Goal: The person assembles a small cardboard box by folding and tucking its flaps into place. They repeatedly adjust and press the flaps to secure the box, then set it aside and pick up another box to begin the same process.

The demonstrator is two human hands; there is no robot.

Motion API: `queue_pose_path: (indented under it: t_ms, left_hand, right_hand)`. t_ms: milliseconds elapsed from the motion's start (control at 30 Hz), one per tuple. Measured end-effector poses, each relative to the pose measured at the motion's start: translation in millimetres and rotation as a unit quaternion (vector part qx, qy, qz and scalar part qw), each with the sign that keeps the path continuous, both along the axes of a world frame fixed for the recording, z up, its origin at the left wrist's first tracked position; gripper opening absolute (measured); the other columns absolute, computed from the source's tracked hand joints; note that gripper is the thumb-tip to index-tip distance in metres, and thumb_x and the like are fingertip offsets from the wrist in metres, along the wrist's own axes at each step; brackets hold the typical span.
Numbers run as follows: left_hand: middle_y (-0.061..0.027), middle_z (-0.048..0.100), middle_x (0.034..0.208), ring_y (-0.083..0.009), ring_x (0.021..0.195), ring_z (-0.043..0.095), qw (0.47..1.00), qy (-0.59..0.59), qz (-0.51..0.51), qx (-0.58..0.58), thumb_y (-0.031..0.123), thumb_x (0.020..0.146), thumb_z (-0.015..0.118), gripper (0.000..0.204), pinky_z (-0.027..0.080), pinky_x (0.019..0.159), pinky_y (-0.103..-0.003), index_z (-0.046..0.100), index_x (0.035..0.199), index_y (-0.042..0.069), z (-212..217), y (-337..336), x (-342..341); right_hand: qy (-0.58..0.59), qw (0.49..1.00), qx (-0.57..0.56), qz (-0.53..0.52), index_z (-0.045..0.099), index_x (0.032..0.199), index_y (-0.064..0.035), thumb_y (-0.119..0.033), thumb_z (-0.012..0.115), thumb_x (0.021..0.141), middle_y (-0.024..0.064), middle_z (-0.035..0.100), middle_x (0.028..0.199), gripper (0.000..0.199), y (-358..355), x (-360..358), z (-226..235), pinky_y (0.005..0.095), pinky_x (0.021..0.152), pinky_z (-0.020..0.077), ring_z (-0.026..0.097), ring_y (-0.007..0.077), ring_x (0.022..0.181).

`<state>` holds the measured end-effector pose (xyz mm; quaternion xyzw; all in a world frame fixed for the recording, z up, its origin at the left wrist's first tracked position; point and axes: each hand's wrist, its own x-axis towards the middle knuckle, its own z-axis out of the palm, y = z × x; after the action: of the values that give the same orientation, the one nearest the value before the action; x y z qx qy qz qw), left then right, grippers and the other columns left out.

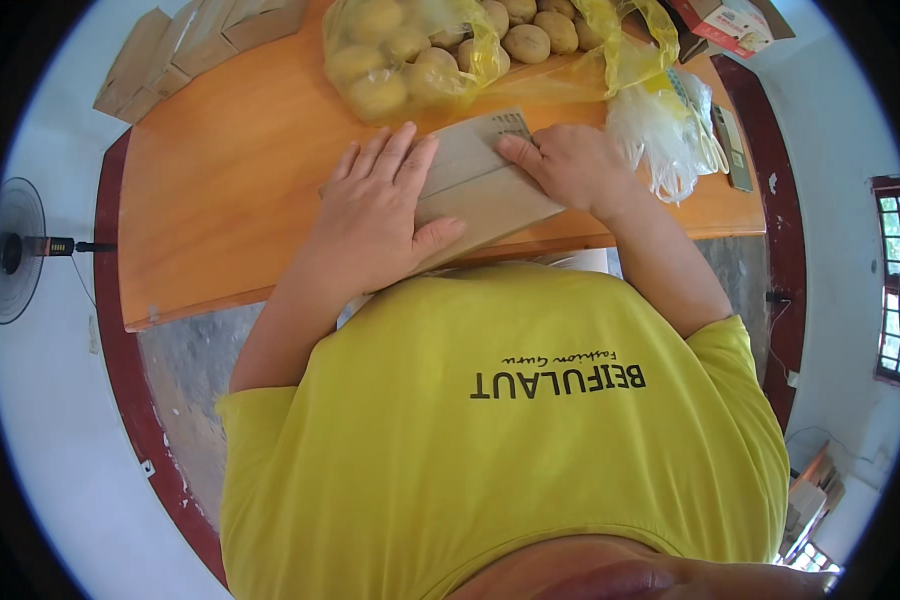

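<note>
A brown cardboard box (485, 192) lies at the table's near edge, close to my body. Its top flaps are folded down and meet along a seam, with dark printing at the far end. Across the box's left side rests my left hand (378, 210), its fingers stretched out and its thumb on the top. My right hand (573, 165) grips the box's far right edge, the thumb pressed on top and the other fingers curled over the side, partly hidden.
Potatoes (527, 43) fill a yellow plastic bag (610, 82) on the wooden table (230, 200). Clear plastic bags (660, 140) and a phone-like object (733, 150) lie at the right. Cardboard boxes (202, 42) stand far left, a red-and-white box (732, 25) far right.
</note>
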<state>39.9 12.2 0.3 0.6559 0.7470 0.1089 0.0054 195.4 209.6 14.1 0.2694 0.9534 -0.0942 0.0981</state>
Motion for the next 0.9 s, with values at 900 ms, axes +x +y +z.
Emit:
queue_pose_path:
  t_ms: [900]
  left_hand:
    - [-0.0138, 0.027, 0.158, -0.0282, 0.149, 0.018, 0.975, -0.018, -0.217, -0.035, 0.05, 0.093, 0.053, 0.076, 0.011, 0.122, -0.043, 0.033, 0.149, 0.004, -0.6, 27.1, 10.8]
  right_hand:
    - [0.165, 0.961, -0.216, -0.047, 0.069, 0.089, 0.0029, -0.052, 0.038, 0.101, 0.0277, 0.067, 0.088, 0.064, 22.0, 8.5, -36.8, 0.0477, 0.077, 0.0511, 0.064, 0.0454, 0.085]
